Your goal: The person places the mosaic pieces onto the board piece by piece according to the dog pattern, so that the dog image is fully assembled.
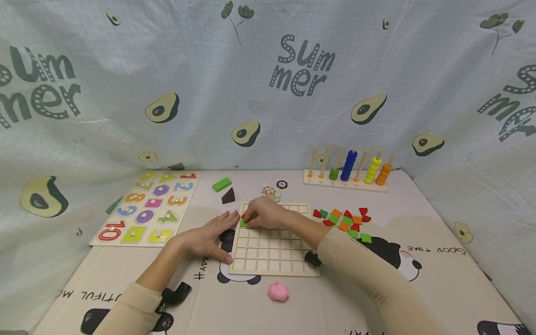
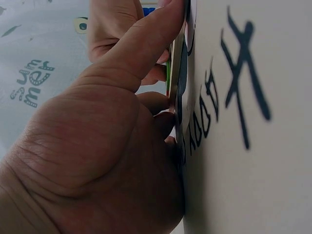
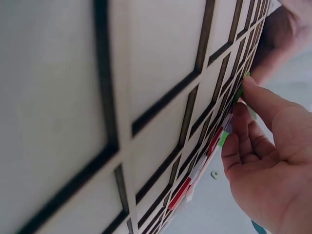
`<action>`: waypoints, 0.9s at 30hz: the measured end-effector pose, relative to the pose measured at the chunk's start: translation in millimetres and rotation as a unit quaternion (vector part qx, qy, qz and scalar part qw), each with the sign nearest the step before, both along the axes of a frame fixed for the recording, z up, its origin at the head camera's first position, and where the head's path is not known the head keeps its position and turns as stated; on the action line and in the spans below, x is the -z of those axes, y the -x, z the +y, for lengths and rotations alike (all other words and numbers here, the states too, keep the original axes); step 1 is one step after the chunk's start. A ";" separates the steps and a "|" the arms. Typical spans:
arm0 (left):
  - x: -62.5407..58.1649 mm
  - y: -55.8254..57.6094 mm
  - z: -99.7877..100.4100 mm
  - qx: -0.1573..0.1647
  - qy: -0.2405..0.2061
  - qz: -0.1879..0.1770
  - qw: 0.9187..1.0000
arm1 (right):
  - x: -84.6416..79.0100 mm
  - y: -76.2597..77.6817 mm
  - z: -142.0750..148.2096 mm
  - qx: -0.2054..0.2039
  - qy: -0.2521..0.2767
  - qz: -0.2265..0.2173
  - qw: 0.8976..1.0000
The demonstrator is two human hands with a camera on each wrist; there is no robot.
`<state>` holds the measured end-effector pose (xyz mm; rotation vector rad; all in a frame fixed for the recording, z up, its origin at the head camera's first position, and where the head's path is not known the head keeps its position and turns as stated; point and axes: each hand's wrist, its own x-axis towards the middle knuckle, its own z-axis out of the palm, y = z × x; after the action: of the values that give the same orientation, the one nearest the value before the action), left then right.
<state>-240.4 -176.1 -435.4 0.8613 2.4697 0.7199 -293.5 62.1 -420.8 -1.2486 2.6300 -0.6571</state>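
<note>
A wooden grid board (image 1: 274, 273) lies on the table in front of me. My right hand (image 1: 268, 213) reaches over its far left corner, thumb and forefinger at a green square tile (image 1: 243, 224). In the right wrist view this green tile (image 3: 238, 92) sits between thumb and forefinger, right at the grid. Beyond it, red pieces (image 3: 180, 193) lie in the cells along the far edge. My left hand (image 1: 205, 238) rests along the board's left edge with fingers spread, the thumb near the lower corner. From the left wrist, the left hand (image 2: 112, 131) is seen against the board's side.
Loose red, green and orange pieces (image 1: 344, 220) lie right of the board. A number puzzle (image 1: 140, 215) lies at left, a bead abacus (image 1: 345, 184) at back right. A green block (image 1: 222, 184) and dark block (image 1: 228, 196) lie behind; a pink toy (image 1: 278, 291) sits in front.
</note>
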 end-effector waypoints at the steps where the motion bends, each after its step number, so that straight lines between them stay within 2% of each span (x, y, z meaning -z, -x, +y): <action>1: 0.1 -0.2 -0.1 0.000 0.000 0.000 1.000 | 0.0 0.0 0.2 0.001 -0.002 -0.003 1.000; 5: 1.1 -0.7 0.0 0.000 0.003 0.000 1.000 | -3.4 -1.2 7.7 0.009 0.005 -0.016 1.000; 8: 0.7 -1.0 0.5 -0.002 0.002 0.001 1.000 | -11.7 -2.6 23.7 0.014 0.050 -0.022 0.998; 12: -0.5 -1.5 0.7 -0.010 0.002 -0.002 1.000 | -27.8 -5.2 60.6 0.033 0.135 -0.033 0.990; 15: -0.5 -2.2 0.5 -0.012 0.004 -0.004 1.000 | -35.9 -7.7 94.8 0.066 0.168 -0.035 0.983; 19: -0.2 -2.6 0.8 -0.011 0.007 -0.005 1.000 | -38.4 -9.8 139.3 0.118 0.144 -0.039 0.982; 23: -0.2 -2.3 1.5 -0.011 0.008 -0.004 1.000 | -32.2 -9.2 175.6 0.161 0.092 -0.078 0.980; 27: -1.0 -2.1 1.7 -0.009 0.012 -0.001 1.000 | -20.8 -6.4 199.3 0.181 0.068 -0.112 0.975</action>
<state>-238.3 -174.4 -434.4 0.8303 2.4832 0.6943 -287.2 261.4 -400.0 -0.6728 2.6726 -0.9851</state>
